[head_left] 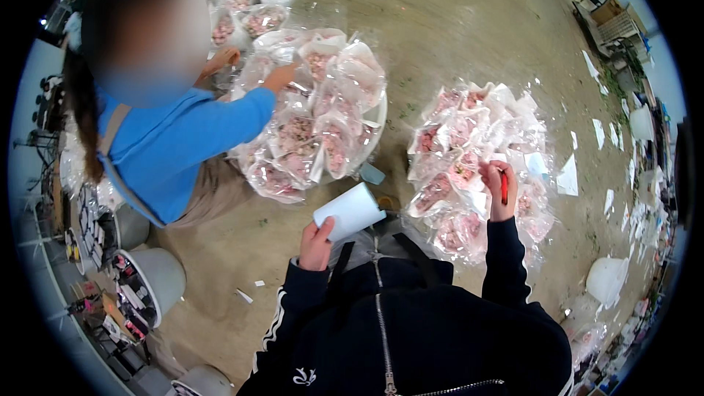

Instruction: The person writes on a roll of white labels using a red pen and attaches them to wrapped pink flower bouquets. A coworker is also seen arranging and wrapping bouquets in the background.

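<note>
My left hand is closed on the edge of a pale, curved stack of paper sheets in front of my body. Over the bouquets on the right, my right hand is closed around a slim red pen-like stick. Clear-wrapped pink flower bouquets stand packed together beneath and around it. A small white slip shows just beyond my fingers. A bluish-white sheet lies on the wrapping to the right of this hand.
A person in a blue top reaches into more wrapped bouquets in a round white tub at the left. Grey bins stand at the lower left. Paper scraps litter the floor, and a white bucket stands at the right.
</note>
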`<state>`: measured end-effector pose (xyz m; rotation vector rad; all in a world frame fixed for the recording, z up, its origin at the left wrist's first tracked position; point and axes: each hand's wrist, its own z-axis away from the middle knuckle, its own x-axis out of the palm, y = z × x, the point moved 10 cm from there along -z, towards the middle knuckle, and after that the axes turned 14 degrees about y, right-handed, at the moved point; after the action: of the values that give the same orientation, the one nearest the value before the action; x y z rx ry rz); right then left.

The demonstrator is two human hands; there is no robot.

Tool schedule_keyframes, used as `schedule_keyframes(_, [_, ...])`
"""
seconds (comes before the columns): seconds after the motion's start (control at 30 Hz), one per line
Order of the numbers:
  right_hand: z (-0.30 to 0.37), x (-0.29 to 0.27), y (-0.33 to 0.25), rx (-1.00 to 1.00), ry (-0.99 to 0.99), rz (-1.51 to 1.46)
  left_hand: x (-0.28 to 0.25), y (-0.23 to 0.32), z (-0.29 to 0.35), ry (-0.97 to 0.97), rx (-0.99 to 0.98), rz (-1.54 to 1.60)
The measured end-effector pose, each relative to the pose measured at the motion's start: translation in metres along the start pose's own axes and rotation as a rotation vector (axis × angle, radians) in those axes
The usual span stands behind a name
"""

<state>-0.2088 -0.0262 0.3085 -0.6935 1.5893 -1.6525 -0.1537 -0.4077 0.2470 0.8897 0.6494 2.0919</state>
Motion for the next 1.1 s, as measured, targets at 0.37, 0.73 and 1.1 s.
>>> schedule_keyframes(0.37, [0.153, 0.187, -0.055, 0.007, -0.590, -0.010, 0.039, 0.107, 0.071, -0.192, 0.833, -0.771])
schedule_keyframes(0.73, [0.188, 0.201, -0.047, 0.017, -0.658, 0.075, 0.016, 0.124, 0.094, -0.187, 1.016, -0.768])
schedule_keyframes(1.1, [0.188, 0.197, -0.026, 0.158, -0.658, 0.088, 0.004, 0.094, 0.080, -0.148, 0.750, -0.718])
